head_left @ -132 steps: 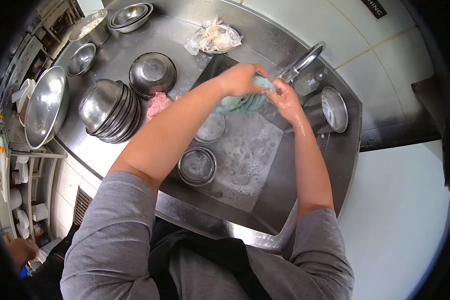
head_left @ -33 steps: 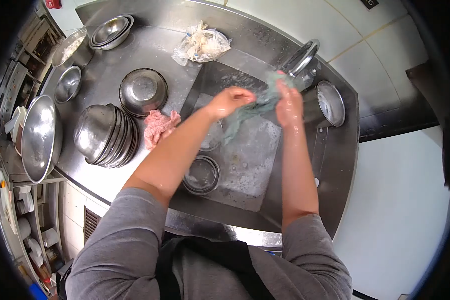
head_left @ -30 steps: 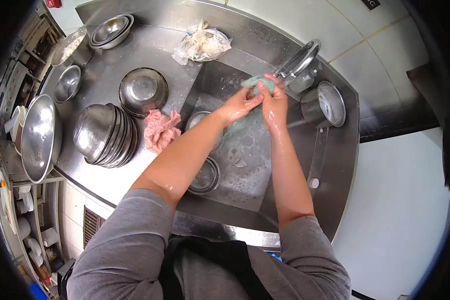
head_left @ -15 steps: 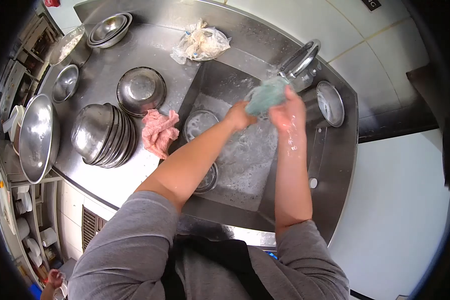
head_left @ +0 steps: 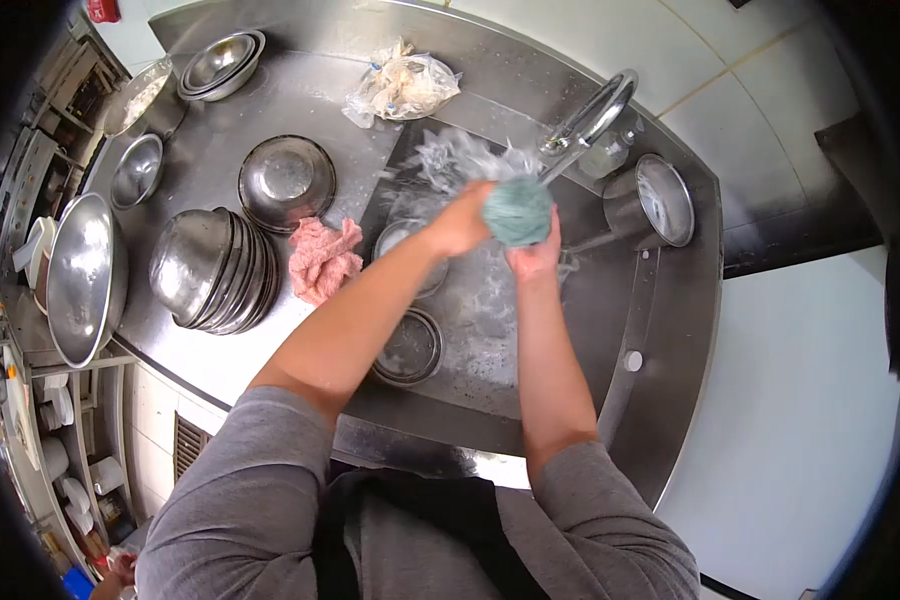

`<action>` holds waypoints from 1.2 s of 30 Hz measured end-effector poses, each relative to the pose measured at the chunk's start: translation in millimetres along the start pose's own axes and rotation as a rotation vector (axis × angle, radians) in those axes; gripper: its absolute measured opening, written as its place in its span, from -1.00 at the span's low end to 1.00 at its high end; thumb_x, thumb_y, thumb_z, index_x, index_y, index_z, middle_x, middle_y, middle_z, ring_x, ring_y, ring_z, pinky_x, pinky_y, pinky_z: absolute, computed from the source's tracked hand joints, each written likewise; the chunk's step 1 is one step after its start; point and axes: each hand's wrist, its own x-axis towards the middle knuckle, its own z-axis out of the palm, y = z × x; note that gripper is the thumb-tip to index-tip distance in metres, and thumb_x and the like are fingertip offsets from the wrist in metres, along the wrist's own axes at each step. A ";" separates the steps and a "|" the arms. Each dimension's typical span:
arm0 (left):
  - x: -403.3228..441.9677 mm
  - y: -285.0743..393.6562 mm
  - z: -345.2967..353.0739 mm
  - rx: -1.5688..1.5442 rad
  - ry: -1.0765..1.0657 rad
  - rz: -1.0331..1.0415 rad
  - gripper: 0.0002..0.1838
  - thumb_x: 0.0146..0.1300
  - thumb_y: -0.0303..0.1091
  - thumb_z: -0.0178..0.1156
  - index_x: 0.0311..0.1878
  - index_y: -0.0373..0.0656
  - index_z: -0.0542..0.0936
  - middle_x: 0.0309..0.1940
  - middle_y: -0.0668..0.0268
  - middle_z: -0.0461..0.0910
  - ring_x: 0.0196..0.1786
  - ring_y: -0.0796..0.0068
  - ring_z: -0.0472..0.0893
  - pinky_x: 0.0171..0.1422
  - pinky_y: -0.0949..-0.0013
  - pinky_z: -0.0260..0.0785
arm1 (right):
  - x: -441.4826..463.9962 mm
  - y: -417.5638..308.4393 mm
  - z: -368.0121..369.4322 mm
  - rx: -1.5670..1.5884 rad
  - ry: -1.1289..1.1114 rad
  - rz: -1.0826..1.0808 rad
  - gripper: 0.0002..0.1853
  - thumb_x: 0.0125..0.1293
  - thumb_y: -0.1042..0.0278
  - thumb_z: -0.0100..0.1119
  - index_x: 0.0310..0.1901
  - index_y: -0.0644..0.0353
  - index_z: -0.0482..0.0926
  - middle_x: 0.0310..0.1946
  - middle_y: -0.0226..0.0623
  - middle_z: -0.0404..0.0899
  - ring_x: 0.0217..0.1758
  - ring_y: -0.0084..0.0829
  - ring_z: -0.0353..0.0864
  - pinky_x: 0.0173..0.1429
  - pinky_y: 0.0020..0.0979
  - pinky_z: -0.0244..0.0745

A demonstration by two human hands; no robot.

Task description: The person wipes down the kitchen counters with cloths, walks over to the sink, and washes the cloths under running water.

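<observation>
A bunched, roundish green cloth (head_left: 517,212) is held over the sink under the faucet (head_left: 598,108), slightly smeared by motion. My left hand (head_left: 462,220) grips its left side with curled fingers. My right hand (head_left: 537,255) holds it from below and the right, with most of its fingers hidden behind it. Water splashes up and to the left of the cloth. Below, in the sink (head_left: 570,350), a round metal dish (head_left: 410,348) lies near the front left wall. Another round metal vessel (head_left: 398,240) is partly covered by my left forearm.
Left of the sink lie a pink cloth (head_left: 325,262), an upturned bowl (head_left: 287,180) and stacked metal bowls (head_left: 210,270). A plastic bag (head_left: 410,85) rests behind. A metal pot (head_left: 660,200) stands on the right ledge. Another person's hand (head_left: 120,570) shows at lower left.
Both hands and the green cloth have moved slightly left and toward me. The cloth looks rounder and more bunched now. Water sprays out farther to the left.
</observation>
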 end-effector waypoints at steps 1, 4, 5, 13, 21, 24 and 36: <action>-11.0 -2.1 -14.7 0.060 -0.014 -0.221 -0.28 0.08 -0.48 0.26 0.34 -0.18 0.22 0.06 0.14 0.51 0.05 0.43 0.52 0.12 0.32 0.40 | 0.4 -6.4 9.4 0.002 -0.002 -0.008 -0.52 0.38 -0.04 -0.01 0.17 0.11 0.43 0.15 -0.30 0.48 0.21 -0.30 0.45 0.25 -0.13 0.40; -20.2 -2.8 -15.7 -0.233 -0.045 -0.579 -0.03 0.13 -0.02 0.29 0.45 -0.14 -0.05 0.18 0.04 0.41 0.13 0.33 0.50 0.17 0.20 0.40 | 1.9 -7.7 27.1 -0.495 0.150 -0.271 -0.55 0.31 0.28 0.17 0.20 0.18 0.40 0.09 -0.23 0.52 0.12 -0.24 0.52 0.21 -0.17 0.41; -19.9 -2.5 -11.3 -0.589 -0.071 -0.703 0.11 0.12 0.27 0.24 0.48 -0.13 -0.18 0.21 -0.01 0.38 0.15 0.28 0.49 0.19 0.14 0.39 | -7.0 2.6 39.5 -0.500 0.150 -0.267 -0.55 0.31 0.28 0.17 0.20 0.18 0.40 0.09 -0.23 0.52 0.12 -0.24 0.52 0.21 -0.17 0.41; 27.4 -2.9 -0.5 -0.934 0.291 -0.519 -0.64 0.29 0.01 0.16 -0.13 -0.10 0.60 -0.27 0.26 0.65 -0.24 0.35 0.65 -0.08 0.26 0.53 | -41.7 22.2 82.5 -1.348 0.042 -0.680 -0.81 0.30 0.36 0.18 -0.30 0.36 0.59 -0.45 -0.35 0.59 -0.43 -0.57 0.48 -0.27 -0.44 0.42; 28.6 45.0 23.5 0.094 0.397 -0.130 -0.64 0.26 -0.09 0.19 -0.38 -0.27 0.60 -0.43 0.17 0.63 -0.43 0.42 0.57 -0.26 0.28 0.42 | 13.0 -1.9 29.2 -0.486 0.306 -0.160 -0.70 0.39 0.19 0.04 -0.03 0.24 0.51 -0.16 -0.21 0.60 -0.20 -0.32 0.63 -0.09 -0.29 0.55; 30.0 43.3 28.6 0.279 0.361 -0.032 -0.60 0.22 -0.09 0.21 -0.43 -0.32 0.55 -0.55 0.07 0.57 -0.48 0.37 0.50 -0.25 0.26 0.39 | 3.6 -2.4 39.5 -0.247 0.123 0.160 -0.63 0.44 0.05 -0.11 0.04 0.16 0.47 -0.03 -0.24 0.57 -0.03 -0.25 0.61 0.04 -0.19 0.54; 50.1 41.6 -34.9 0.104 0.184 -0.163 -0.51 0.26 -0.09 0.19 0.21 -0.06 0.42 0.28 -0.06 0.26 -0.01 0.07 0.58 0.07 0.24 0.47 | 9.4 -37.5 72.7 -0.753 0.088 -0.193 -0.74 0.33 0.15 0.08 -0.07 0.11 0.56 0.00 -0.28 0.55 0.03 -0.26 0.57 0.03 -0.20 0.50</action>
